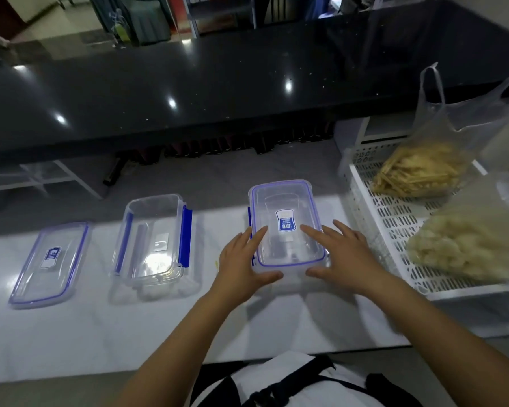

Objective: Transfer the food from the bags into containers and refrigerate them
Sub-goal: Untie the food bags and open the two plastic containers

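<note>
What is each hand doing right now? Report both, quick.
Left hand: open, fingers spread, pressed against the left side of the lidded container.
Right hand: open, fingers spread, resting on the same container's right side and lid.

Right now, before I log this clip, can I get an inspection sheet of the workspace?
Surface: white counter, glossy, bare near its front edge.
Job's things: lidded container empty; open container empty; its loose lid flat at the far left; two food bags full, in the white perforated tray.
Clutter: nothing seen.
Grips: left hand and right hand rest on the lidded container, fingers spread, not closed around it.
Cables: nothing seen.
Surroundings: raised black countertop behind; furniture beyond.
</note>
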